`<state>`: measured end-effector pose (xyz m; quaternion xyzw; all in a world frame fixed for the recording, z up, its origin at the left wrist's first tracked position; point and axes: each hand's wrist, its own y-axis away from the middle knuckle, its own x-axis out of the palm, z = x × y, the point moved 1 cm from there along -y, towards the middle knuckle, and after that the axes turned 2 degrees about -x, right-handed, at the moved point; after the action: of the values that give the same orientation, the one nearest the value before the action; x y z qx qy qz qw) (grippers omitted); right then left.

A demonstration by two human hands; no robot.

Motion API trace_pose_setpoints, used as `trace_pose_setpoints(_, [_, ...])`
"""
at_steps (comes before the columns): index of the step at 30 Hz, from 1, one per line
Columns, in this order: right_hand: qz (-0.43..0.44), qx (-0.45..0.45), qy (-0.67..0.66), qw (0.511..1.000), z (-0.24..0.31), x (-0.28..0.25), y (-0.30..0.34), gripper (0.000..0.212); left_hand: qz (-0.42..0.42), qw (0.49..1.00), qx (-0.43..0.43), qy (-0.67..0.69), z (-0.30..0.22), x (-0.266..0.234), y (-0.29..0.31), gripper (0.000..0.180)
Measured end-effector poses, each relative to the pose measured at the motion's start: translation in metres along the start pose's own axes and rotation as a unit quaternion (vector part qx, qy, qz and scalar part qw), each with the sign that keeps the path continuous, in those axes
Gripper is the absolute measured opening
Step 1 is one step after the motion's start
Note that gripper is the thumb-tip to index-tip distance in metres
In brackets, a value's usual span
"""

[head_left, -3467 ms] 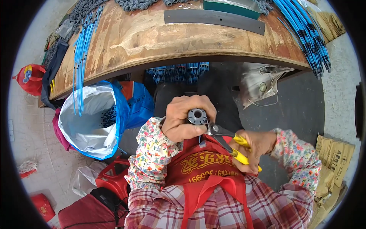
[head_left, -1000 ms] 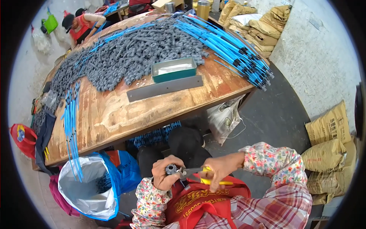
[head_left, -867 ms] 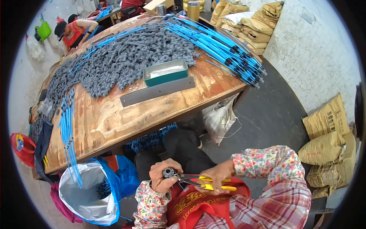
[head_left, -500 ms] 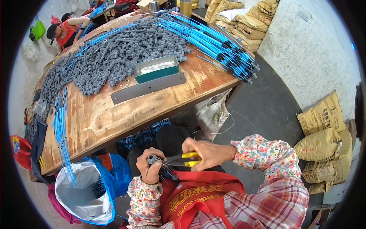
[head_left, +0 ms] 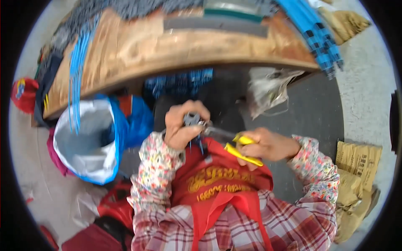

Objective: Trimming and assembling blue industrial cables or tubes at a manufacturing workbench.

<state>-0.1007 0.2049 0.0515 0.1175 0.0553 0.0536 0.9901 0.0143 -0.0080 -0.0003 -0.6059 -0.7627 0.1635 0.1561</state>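
Head view, pretty blurry, but going from big to small: the wooden tabletop [head_left: 138,47] runs right across the upper part, with a heap of grey parts [head_left: 125,8] along its far side. Closer in is the person's red apron [head_left: 215,165], worn over a plaid top. Off to the left, below the tabletop's edge, sits a blue bag [head_left: 140,123], white inside, mouth facing up. One bundle of blue rods [head_left: 312,31] lies at the right end of the tabletop; some thinner blue rods [head_left: 78,58] on the left poke past the edge, over the bag's mouth. Between them there's a flat grey strip [head_left: 213,27] with a green tray [head_left: 232,16] just behind it

Both hands are busy in front of the apron: left hand [head_left: 180,125] curled tight around a grey fitting [head_left: 191,119], round end up, right hand [head_left: 268,144] wrapped on the yellow handles of some pliers [head_left: 236,153]. Their nose points at the fitting's right side, can't tell what it's biting, too smeared
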Motion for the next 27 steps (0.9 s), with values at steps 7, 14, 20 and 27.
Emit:
trace_pose_setpoints(7, [0.058,0.042,-0.382,0.922,-0.034,0.014,-0.016,0.019,0.015,0.997,-0.062,0.034,0.003,-0.007,0.0,0.031])
trace_pose_setpoints(14, [-0.016,0.009,-0.231,0.973,-0.032,0.038,-0.024,0.02,-0.014,0.994,-0.09,0.056,0.002,-0.01,0.011,0.029])
trace_pose_setpoints(20, [-0.047,0.005,-0.395,0.917,-0.046,0.052,-0.035,0.02,-0.052,0.995,-0.072,0.035,0.006,-0.018,0.012,0.028])
trace_pose_setpoints(27, [-0.011,-0.03,-0.357,0.934,-0.054,0.042,-0.021,0.021,-0.012,0.997,-0.061,0.034,-0.001,-0.017,0.018,0.022])
